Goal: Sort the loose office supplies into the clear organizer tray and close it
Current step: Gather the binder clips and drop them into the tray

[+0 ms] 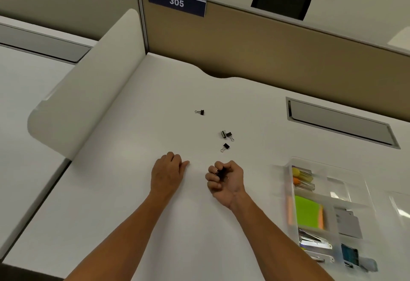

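Small black binder clips lie loose on the white desk (133, 192): one far clip (200, 112), a touching pair (227, 134), and one nearer clip (225, 147). My right hand (225, 179) is curled palm-up around several black binder clips, just below the nearest loose clip. Resting knuckles-up on the desk to its left, my left hand (167, 170) has its fingers curled under, and nothing shows in it. The clear organizer tray (290, 169) stands open at the right, holding highlighters (302, 177), green and orange sticky notes (308, 212), staples and other small items.
A white curved divider (88, 94) borders the desk on the left. A tan partition with a "305" sign (176, 2) runs along the back. A grey cable-slot cover (339, 122) is set into the desk behind the tray. A clear lid (399, 209) lies right of the tray.
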The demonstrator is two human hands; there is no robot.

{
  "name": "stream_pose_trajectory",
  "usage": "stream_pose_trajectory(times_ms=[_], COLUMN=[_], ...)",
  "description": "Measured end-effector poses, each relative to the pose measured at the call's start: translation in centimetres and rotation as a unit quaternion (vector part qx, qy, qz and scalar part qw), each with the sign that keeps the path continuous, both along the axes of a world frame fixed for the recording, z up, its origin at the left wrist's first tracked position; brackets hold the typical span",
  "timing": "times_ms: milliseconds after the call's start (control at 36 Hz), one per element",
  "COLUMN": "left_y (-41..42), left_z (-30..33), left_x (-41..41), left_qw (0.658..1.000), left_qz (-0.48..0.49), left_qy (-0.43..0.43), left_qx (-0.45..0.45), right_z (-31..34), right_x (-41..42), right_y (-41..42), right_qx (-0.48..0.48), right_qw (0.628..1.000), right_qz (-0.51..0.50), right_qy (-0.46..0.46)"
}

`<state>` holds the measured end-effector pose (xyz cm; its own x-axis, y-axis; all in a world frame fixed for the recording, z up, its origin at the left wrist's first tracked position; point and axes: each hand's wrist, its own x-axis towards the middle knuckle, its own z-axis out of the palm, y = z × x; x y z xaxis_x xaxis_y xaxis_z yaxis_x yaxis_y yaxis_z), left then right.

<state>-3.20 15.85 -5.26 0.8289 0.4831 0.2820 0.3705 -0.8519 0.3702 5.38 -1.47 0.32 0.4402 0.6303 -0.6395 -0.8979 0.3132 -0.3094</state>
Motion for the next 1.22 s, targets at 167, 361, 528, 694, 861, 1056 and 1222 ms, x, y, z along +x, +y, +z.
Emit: stream_pose_trajectory(times_ms=[167, 361, 528, 694, 861, 1056, 1222], left_y=[0.3, 0.8, 0.0, -2.0, -4.2, -8.0, -10.9], left_z=[0.6, 2.2, 2.8, 3.6, 5.4, 7.7, 8.6], left_x=[0.2, 1.1, 1.4, 1.5, 1.9, 2.3, 2.2], left_qw=[0.999, 0.996, 0.973, 0.857, 0.669, 0.475, 0.367], left_qz=[0.016, 0.033, 0.123, 0.221, 0.229, 0.187, 0.168], left_qy=[0.028, 0.064, -0.005, -0.096, -0.126, -0.186, -0.166], left_qx=[-0.009, -0.043, -0.197, -0.456, -0.696, -0.840, -0.900], right_z=[0.9, 1.4, 1.8, 1.9, 3.1, 4.9, 5.8], right_x=[-0.6, -0.8, -1.4, -2.3, -2.3, -2.3, -2.4], right_y=[-0.8, -1.8, -2.5, -4.0, -5.6, -7.7, -9.7], right_qx=[-0.031, -0.034, -0.068, -0.089, -0.120, -0.123, -0.124], right_qw=[0.999, 0.999, 0.996, 0.993, 0.987, 0.986, 0.985], right_qz=[-0.012, -0.031, -0.061, -0.083, -0.105, -0.115, -0.120], right_qy=[-0.025, -0.022, -0.014, 0.000, -0.007, -0.019, -0.021])
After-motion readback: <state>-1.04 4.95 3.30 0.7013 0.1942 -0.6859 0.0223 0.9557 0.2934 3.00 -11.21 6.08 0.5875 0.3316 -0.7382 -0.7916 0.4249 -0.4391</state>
